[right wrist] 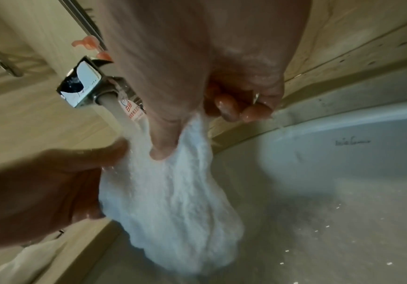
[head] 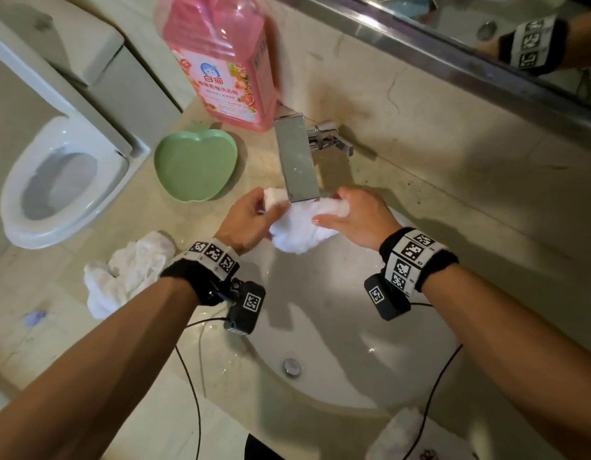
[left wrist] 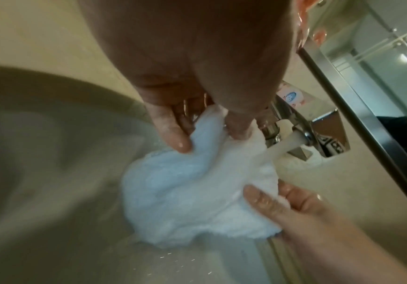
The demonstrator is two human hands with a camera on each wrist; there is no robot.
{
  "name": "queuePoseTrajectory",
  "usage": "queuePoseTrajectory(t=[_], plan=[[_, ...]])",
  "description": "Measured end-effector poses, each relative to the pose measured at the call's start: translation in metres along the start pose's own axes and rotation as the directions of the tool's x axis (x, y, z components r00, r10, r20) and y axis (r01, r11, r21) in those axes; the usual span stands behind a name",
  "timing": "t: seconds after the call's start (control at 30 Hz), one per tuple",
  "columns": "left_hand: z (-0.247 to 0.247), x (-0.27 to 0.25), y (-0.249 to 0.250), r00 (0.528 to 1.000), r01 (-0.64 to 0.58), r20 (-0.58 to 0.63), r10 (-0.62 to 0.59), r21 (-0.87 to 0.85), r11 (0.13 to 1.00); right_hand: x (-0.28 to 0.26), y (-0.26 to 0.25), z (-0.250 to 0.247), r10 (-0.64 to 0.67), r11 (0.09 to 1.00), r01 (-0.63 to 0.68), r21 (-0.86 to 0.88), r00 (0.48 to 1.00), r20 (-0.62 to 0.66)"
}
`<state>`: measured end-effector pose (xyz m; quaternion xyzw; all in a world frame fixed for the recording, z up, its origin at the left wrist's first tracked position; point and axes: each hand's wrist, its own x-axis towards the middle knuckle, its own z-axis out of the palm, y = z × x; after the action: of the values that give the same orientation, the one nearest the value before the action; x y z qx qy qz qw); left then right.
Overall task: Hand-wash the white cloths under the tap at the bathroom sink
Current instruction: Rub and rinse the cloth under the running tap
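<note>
A wet white cloth (head: 297,232) hangs over the sink basin (head: 354,327), bunched between both hands under the square chrome tap (head: 297,164). My left hand (head: 256,214) pinches its left end and my right hand (head: 344,212) grips its right end. In the left wrist view the left fingers (left wrist: 173,134) curl into the cloth (left wrist: 185,192) while running water (left wrist: 277,146) falls onto it. In the right wrist view the right hand's thumb (right wrist: 163,142) presses the cloth (right wrist: 173,192) beside the stream (right wrist: 124,119). A second crumpled white cloth (head: 121,277) lies on the counter to the left.
A pink detergent bottle (head: 227,58) and a green apple-shaped dish (head: 196,167) stand left of the tap. A toilet (head: 55,180) is at far left and a mirror (head: 486,28) runs along the back. Another white cloth (head: 397,436) lies at the sink's near right rim.
</note>
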<state>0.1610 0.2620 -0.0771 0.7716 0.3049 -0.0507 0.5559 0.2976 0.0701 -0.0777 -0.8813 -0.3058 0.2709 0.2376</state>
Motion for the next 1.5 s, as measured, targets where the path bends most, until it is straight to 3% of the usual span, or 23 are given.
queuePoseTrajectory(t=[0.13, 0.2, 0.3, 0.43, 0.5, 0.53, 0.57, 0.6, 0.63, 0.67, 0.7, 0.77, 0.83, 0.9, 0.97, 1.1, 1.17, 1.3, 1.5], plan=[[-0.009, -0.018, -0.013, 0.978, -0.110, -0.127, 0.165, 0.356, 0.928, 0.005, -0.015, 0.006, 0.006, 0.987, -0.026, 0.161, 0.993, 0.121], [-0.016, -0.023, -0.015, 0.961, -0.154, -0.147, 0.235, 0.419, 0.895, 0.006, -0.025, 0.007, 0.018, 0.959, -0.070, 0.276, 0.982, 0.189], [-0.025, -0.028, -0.017, 0.960, -0.180, -0.148, 0.239, 0.331, 0.927, 0.010, -0.042, 0.012, 0.042, 0.964, -0.066, 0.256, 0.994, 0.099], [-0.023, -0.027, -0.014, 0.956, -0.144, -0.172, 0.237, 0.430, 0.891, 0.015, -0.051, 0.025, 0.003, 0.992, 0.010, 0.125, 0.995, -0.102], [-0.022, -0.022, -0.013, 0.961, -0.091, -0.197, 0.193, 0.437, 0.895, 0.012, -0.058, 0.027, 0.025, 0.974, 0.015, 0.228, 0.985, -0.173], [-0.022, -0.020, -0.013, 0.969, -0.053, -0.195, 0.150, 0.428, 0.902, 0.007, -0.067, 0.023, 0.049, 0.964, -0.035, 0.264, 0.998, -0.045], [-0.020, -0.019, -0.012, 0.978, -0.021, -0.181, 0.104, 0.410, 0.912, 0.004, -0.069, 0.023, 0.040, 0.981, -0.041, 0.187, 0.999, 0.006], [-0.017, -0.018, -0.011, 0.985, -0.001, -0.158, 0.066, 0.379, 0.925, 0.004, -0.065, 0.026, 0.012, 0.990, -0.004, 0.142, 0.998, -0.056], [-0.013, -0.019, -0.008, 0.991, 0.002, -0.126, 0.044, 0.341, 0.940, 0.001, -0.067, 0.029, 0.037, 0.956, -0.063, 0.285, 0.995, 0.098], [-0.008, -0.019, -0.006, 0.995, -0.009, -0.089, 0.039, 0.309, 0.951, -0.003, -0.075, 0.031, 0.051, 0.944, -0.096, 0.316, 0.988, 0.147], [-0.004, -0.021, -0.003, 0.998, -0.029, -0.052, 0.045, 0.280, 0.959, -0.001, -0.069, 0.038, 0.065, 0.950, -0.085, 0.300, 0.995, 0.075], [0.001, -0.023, 0.002, 0.999, -0.040, 0.021, 0.038, 0.131, 0.991, -0.001, -0.062, 0.041, 0.073, 0.909, -0.112, 0.401, 0.991, 0.111], [0.004, -0.026, 0.009, 0.993, 0.046, 0.117, -0.032, -0.120, 0.992, -0.001, -0.057, 0.038, 0.056, 0.883, -0.100, 0.460, 0.993, 0.108], [0.007, -0.023, 0.015, 0.977, 0.106, 0.204, -0.059, -0.231, 0.967, 0.003, -0.051, 0.034, 0.059, 0.898, -0.084, 0.431, 0.996, 0.072], [0.013, -0.019, 0.014, 0.971, 0.062, 0.237, -0.028, -0.138, 0.988, 0.005, -0.048, 0.033, 0.094, 0.926, -0.099, 0.365, 0.995, 0.030], [0.015, -0.004, 0.006, 0.987, -0.060, 0.148, 0.061, -0.011, 0.998, 0.004, -0.039, 0.016, 0.140, 0.875, -0.165, 0.455, 0.986, 0.089], [0.015, 0.003, 0.008, 0.966, -0.116, 0.243, 0.092, 0.089, 0.989, 0.000, -0.036, 0.005, 0.123, 0.838, -0.153, 0.523, 0.988, 0.092], [0.023, 0.016, 0.014, 0.951, -0.129, 0.308, 0.018, 0.342, 0.931, -0.004, -0.031, -0.005, 0.048, 0.793, -0.098, 0.601, 0.994, 0.099], [0.043, 0.028, 0.019, 0.925, -0.146, 0.377, -0.053, 0.479, 0.866, -0.007, -0.009, -0.007, -0.003, 0.817, -0.038, 0.576, 0.998, 0.069]])
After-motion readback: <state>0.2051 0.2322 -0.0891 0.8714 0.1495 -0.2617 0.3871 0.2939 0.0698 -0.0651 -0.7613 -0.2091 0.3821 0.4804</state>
